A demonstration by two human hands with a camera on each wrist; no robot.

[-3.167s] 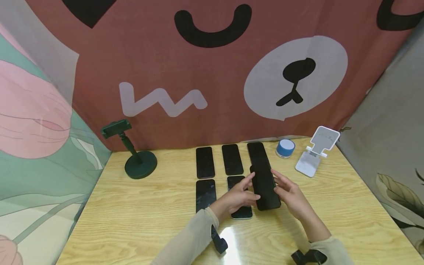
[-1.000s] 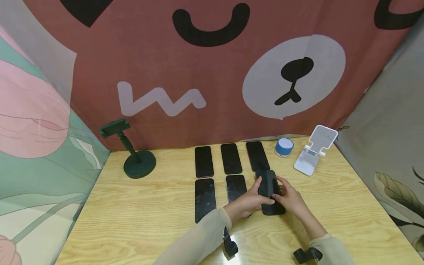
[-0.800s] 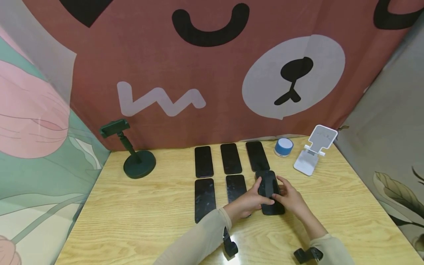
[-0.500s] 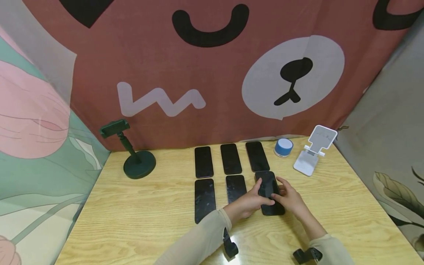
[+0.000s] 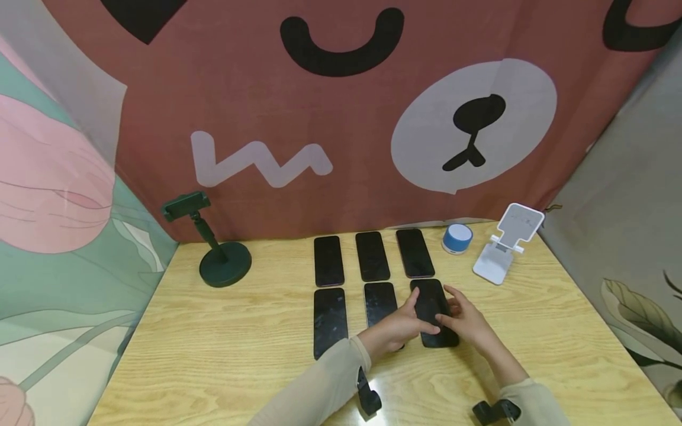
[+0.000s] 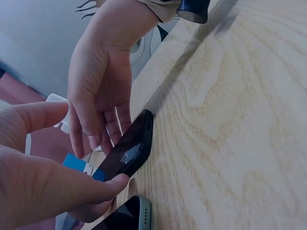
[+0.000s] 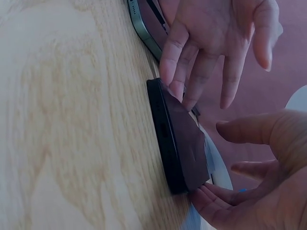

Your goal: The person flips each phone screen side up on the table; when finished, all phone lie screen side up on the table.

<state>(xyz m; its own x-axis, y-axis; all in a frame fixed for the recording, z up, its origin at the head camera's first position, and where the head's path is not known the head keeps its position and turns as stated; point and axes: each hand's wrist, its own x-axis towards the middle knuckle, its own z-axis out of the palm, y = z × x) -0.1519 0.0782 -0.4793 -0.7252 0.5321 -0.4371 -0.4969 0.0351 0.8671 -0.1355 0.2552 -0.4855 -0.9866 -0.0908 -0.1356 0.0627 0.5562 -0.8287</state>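
A black smartphone (image 5: 430,300) lies face up on the table, nearest me in the right-hand column of phones. Along its left edge my left hand (image 5: 398,326) rests extended fingers, the thumb raised over the screen. My right hand (image 5: 470,320) touches the opposite edge with its fingertips, its thumb also above the glass. In the right wrist view, neither thumb presses the phone (image 7: 184,141). The left wrist view shows its lower edge close to the wood, beside a pale-framed phone (image 6: 136,215). My left forearm partly covers that neighbouring phone (image 5: 380,300) in the head view.
Several other dark phones, such as the front-left one (image 5: 330,319) and back-right one (image 5: 415,253), form two rows. A blue-and-white cylinder (image 5: 457,239) and a white folding stand (image 5: 503,248) are at back right. A green phone stand (image 5: 221,260) stands left.
The phone between my hands, earlier held overlapping the back-right phone, has come down towards me onto the table. A narrow gap now separates the two. Over the last half second my hands barely moved.
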